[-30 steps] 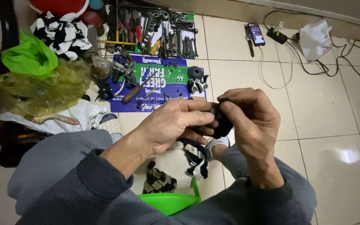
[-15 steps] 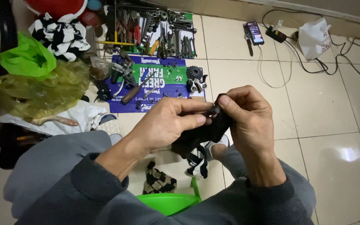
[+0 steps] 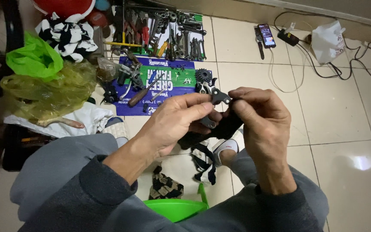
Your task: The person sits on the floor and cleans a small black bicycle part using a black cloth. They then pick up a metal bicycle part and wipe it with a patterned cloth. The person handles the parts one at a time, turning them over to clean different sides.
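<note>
Tiled floor, black part held slanting up-right

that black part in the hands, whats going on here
A person sitting over a tiled floor holds a small black metal part up with both hands. The left hand pinches it between thumb and fingers, and the right hand grips it from the other side together with a black cloth. Beyond the hands lie a blue mat strewn with small parts, a row of wrenches and pliers, and a phone on its cable.
</note>
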